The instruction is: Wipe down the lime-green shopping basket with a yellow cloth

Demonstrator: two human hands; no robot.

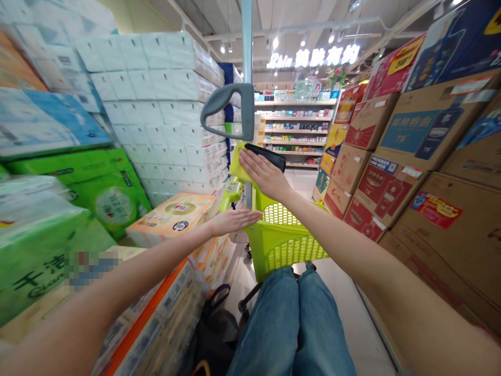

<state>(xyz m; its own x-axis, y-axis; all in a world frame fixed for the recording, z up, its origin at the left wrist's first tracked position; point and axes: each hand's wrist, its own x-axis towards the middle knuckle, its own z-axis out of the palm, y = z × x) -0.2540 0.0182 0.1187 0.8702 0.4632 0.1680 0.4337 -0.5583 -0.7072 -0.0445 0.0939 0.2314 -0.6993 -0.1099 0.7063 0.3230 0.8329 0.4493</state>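
My right hand (266, 169) lies flat with its fingers stretched out, over a yellow cloth-like piece (236, 166) and beside a black part (268, 155) at the top of the cart. Its thumb is hidden, and I cannot see whether it pinches the yellow piece. Lower and to the left, my left hand (235, 221) is stretched flat, palm down, its fingertips at the rim of the yellow-green cart basket (287, 250). A yellow-green handle part (231, 193) of the cart shows between the hands. Above them a grey loop handle (227, 109) is fixed to an upright pole (247, 42).
Stacked white tissue packs (156, 104) and an orange tissue carton (176, 214) stand on the left. Brown cartons (410, 130) are piled on the right. Lit shelves (293, 125) stand at the back. My jeans-clad knees (282, 313) touch the cart's near side; a black bag (217, 329) lies beside them.
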